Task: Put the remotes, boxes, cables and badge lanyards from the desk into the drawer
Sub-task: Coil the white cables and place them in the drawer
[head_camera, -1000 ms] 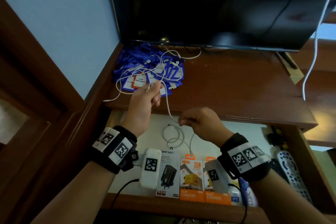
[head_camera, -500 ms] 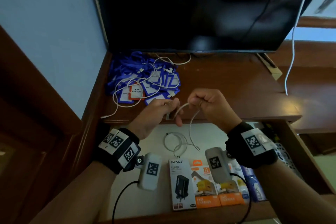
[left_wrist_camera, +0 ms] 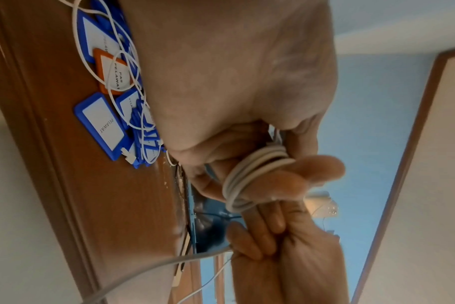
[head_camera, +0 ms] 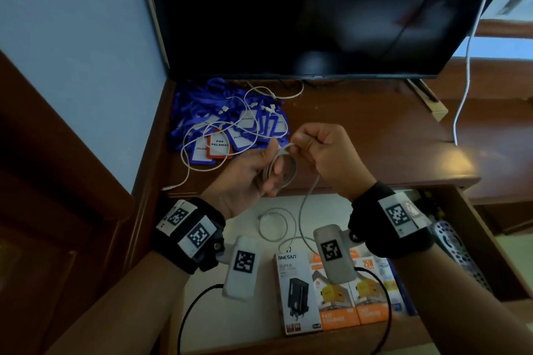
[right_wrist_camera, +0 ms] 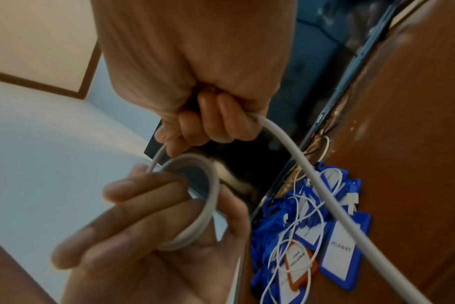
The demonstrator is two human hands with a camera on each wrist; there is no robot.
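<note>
Black charger box (head_camera: 298,294) at 6 o'clock reads "ONESAM SUPER"; orange boxes (head_camera: 350,297) beside it, 3 o'clock side: "25W". Orange-framed badge (head_camera: 218,145), 11 o'clock: "PAS PELAWAT"; blue badge (left_wrist_camera: 101,121): "PELAWAT".

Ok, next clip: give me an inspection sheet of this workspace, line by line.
Surface: brown wooden desk, open wooden drawer below.
Job's things: blue badge lanyards heaped on desk; charger boxes and grey remote in drawer.
Clutter: nothing seen.
Grippers: left hand holds a coiled white cable; right hand grips its loose run.
Cables: thin white cables tangled over the lanyards; one coil in the drawer.
Surroundings: black television, blue wall.
</note>
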